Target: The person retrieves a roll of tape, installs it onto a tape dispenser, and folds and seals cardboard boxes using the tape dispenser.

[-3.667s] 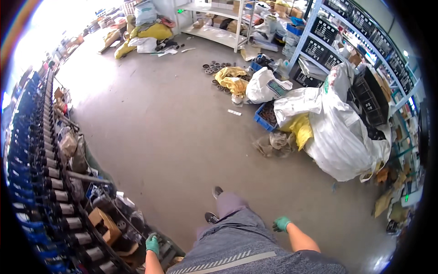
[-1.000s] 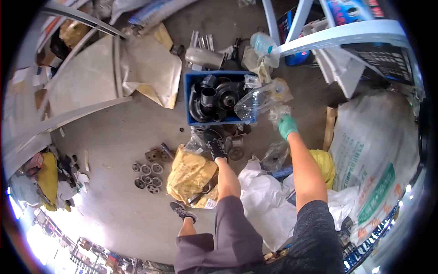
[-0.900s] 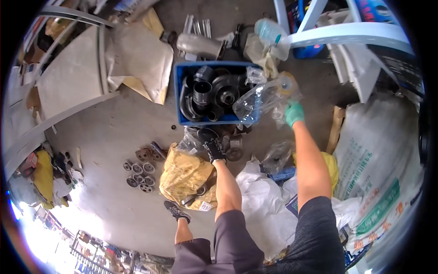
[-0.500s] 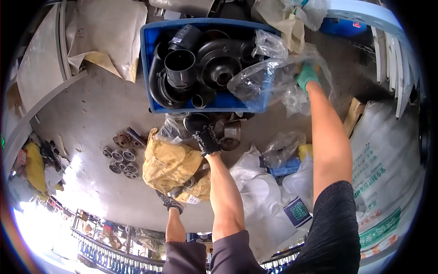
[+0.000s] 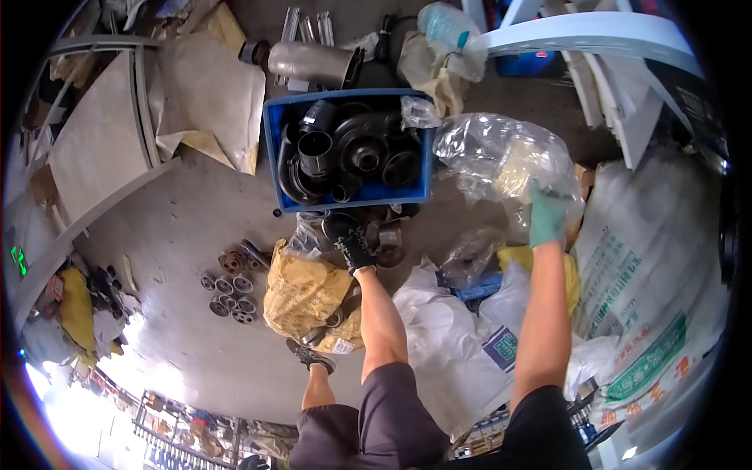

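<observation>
Spreading leftward, clear plastic (image 5: 489, 145) meets the right fingers (image 5: 538, 197)

wheel-like metal parts (image 5: 227, 301): grouped on floor (image 5: 188, 243) | yellow bag (image 5: 307, 291): crumpled | silver cylinder (image 5: 309, 64): lying sideways

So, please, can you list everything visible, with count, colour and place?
bin: one, blue, upper middle
machine parts: several, black, inside the bin
metal cylinder: one, silver-grey, beyond the bin
large clear bag: one, transparent, right of bin
smaller plastic pieces: several, clear, around bin
wheel-like parts: cluster, grey, floor at left
crumpled sack: one, yellow, below bin
white sacks: count unclear, white, lower middle
woven sack: one, whitish with green, right side
sheet: one, beige, upper left
shelf frame: one, pale blue, upper right
mixed clutter: uncountable, many colours, edges
shoes: two, black, below bin
right hand: one, green-gloved, gripping the large clear bag
</observation>
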A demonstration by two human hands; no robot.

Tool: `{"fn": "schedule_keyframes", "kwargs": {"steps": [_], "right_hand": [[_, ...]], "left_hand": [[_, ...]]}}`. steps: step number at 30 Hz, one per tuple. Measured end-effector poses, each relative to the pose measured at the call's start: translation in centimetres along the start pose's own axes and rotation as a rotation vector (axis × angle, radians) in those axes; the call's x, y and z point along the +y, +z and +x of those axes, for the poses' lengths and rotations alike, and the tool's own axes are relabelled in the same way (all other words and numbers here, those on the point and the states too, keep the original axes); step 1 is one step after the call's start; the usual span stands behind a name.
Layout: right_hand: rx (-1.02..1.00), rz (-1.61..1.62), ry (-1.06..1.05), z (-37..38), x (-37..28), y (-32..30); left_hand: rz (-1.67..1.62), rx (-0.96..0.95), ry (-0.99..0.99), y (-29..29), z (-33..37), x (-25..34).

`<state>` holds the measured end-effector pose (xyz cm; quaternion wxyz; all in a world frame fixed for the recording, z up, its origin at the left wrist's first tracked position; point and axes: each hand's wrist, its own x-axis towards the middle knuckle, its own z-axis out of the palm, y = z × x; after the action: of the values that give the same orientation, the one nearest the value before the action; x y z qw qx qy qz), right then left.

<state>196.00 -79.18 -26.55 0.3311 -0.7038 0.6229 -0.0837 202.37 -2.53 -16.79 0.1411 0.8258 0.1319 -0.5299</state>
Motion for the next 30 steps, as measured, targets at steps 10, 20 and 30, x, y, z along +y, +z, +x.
{"fn": "schedule_keyframes", "kwargs": {"steps": [10,20,30], "right_hand": [[-0.114,-0.812,-1.121,-25.2,-11.0,-3.4],[-0.236,0.402,-0.86,-58.7,-29.6,-2.5],[-0.572,1.381,-0.215,-77.4,-32.8,-16.6]], "left_hand": [[-0.039,-0.046,0.99,-9.7,-9.7,34.3],[-0.76,0.377,0.926,-16.7,-24.4,18.9],[-1.276,-0.369,1.011,-29.1,-32.4,-1.5]]}}
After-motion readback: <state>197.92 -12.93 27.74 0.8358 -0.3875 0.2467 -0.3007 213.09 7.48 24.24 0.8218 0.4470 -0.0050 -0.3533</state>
